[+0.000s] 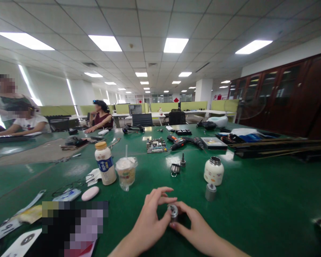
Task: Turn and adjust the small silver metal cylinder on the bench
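Note:
Directly in front of me, a small grey metal cylinder (174, 215) stands upright on the green table, with some fittings on its top. My right hand (192, 220) grips its side between thumb and forefinger. From the other side, my left hand (153, 213) has its thumb against the cylinder while its fingers reach over and behind it. A second, similar metal cylinder (210, 193) stands to the right, in front of a cream insulated bottle (214, 172) with no lid on. Beyond my hands lie a metal cap with a ring (174, 169) and a dark stepped metal part (182, 161).
On the left stand a milk tea bottle (105, 165) and a plastic cup with a straw (126, 172), near a pink oval case (90, 193). Farther back lie a circuit board (156, 145) and power drills (178, 143). Several people sit or stand at the far left.

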Tool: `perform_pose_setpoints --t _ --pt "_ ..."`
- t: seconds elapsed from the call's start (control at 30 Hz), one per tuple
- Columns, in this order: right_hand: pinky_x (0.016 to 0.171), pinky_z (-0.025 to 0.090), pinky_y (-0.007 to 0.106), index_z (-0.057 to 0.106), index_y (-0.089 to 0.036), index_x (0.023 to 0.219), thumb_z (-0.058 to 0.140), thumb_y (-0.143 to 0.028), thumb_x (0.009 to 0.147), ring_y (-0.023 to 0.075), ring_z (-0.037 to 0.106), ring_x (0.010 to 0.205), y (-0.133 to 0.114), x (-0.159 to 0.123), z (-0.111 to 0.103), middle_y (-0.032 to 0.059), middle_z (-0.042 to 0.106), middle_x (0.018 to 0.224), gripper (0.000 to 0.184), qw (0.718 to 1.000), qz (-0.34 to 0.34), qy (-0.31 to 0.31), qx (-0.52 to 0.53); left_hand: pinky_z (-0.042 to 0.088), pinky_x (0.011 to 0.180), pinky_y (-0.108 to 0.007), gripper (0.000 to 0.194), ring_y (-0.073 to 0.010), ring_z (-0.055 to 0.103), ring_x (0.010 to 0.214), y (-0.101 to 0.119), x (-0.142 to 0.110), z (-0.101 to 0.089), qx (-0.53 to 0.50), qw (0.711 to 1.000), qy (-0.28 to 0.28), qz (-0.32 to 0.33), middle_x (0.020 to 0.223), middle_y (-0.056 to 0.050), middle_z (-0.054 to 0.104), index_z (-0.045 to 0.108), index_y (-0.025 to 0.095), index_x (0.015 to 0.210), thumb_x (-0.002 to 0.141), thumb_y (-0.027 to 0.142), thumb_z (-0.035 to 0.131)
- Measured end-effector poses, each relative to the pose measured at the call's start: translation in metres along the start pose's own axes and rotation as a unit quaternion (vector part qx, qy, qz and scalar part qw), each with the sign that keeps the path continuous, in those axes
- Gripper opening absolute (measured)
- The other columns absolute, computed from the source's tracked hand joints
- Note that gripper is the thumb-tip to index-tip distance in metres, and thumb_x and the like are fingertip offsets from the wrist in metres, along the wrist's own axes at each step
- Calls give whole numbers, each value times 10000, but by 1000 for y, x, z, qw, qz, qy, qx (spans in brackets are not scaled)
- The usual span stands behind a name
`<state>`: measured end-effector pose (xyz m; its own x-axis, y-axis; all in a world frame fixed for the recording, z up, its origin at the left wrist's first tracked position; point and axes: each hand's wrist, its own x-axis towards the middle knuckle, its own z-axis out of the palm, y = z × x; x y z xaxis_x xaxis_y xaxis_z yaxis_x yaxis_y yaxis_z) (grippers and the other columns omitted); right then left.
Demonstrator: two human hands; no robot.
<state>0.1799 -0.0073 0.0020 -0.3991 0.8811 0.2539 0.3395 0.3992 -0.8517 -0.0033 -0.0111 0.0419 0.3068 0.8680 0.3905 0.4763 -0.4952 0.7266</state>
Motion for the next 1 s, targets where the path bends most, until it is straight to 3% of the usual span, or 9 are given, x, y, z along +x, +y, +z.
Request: perform_pose_setpoints --t 0.07,0.27,0.4,0.57,0.7,0.8,1.0 --pt "893 459 334 627 -218 1102 678 -257 817 230 622 981 0 0 0 34 694 1056 292 1000 -4 0 2 345 996 -441 443 -257 541 1152 1 0 0 18 1000 18 1 1159 -42 693 516 272 1226 809 146 598" --pt "877 471 324 634 -223 1107 665 -278 825 228 624 976 -2 -1 0 39 693 1054 289 1000 -4 -3 5 375 936 -451 392 -270 612 987 1 1 5 33 998 40 -24 842 -15 747 529 248 1164 794 202 651" --pt "893 470 341 627 -225 1140 674 -281 814 238 624 991 0 -1 0 45 693 1074 334 1000 -5 2 2 418 910 -389 388 -237 640 949 1 6 1 -22 999 42 -19 899 -35 755 522 230 1168 800 188 638" --pt "912 465 348 631 -215 1115 671 -277 809 236 627 989 -2 0 -1 46 699 1068 315 1000 -1 -1 -3 428 904 -386 339 -231 673 906 -11 12 -10 -16 994 92 -56 860 -19 768 504 227 1098 795 222 655" --pt "899 465 344 636 -220 1110 672 -269 802 236 624 982 -6 0 -3 42 697 1061 314 1000 7 -3 -13 429 918 -412 332 -251 691 936 -34 7 -2 24 993 66 -94 830 -6 777 500 234 1057 771 173 658" --pt "901 459 337 634 -226 1110 676 -260 799 232 619 985 -6 -1 -3 36 694 1063 316 1000 11 -1 -15 411 941 -442 297 -267 668 1022 -48 1 6 55 993 60 -87 864 -15 782 533 238 1059 789 163 628" --pt "900 459 329 639 -230 1097 681 -239 791 225 621 976 -4 -2 -1 27 695 1052 309 1000 4 5 -7 444 910 -444 274 -266 682 975 -48 2 7 36 993 78 -84 872 -14 779 546 236 1066 807 216 632"
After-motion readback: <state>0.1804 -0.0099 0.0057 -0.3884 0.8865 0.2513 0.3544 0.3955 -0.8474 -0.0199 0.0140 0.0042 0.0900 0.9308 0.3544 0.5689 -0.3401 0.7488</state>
